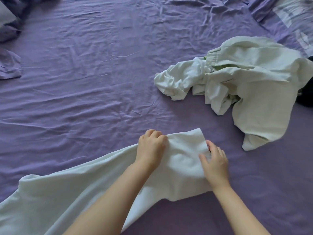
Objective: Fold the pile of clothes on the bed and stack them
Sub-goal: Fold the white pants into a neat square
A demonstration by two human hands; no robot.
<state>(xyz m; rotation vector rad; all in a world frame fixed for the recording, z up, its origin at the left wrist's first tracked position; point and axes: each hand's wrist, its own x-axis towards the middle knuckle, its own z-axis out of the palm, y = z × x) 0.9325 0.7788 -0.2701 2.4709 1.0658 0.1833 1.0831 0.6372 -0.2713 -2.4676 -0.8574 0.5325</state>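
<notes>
There is only the one view, from a camera worn on the person's head, looking forward and steeply down across the bed (84, 82). It sits close above the work: both forearms enter from the bottom edge, and the left hand (150, 148) and right hand (214, 164) lie low and slightly right of centre, on a pale garment (84, 189). The wide lens bends the scene (the sheet's edges curve toward the corners). The far side of the bed reaches the top edge, with a pillow (6, 19) at top left and the pile (245, 78) at right.
</notes>
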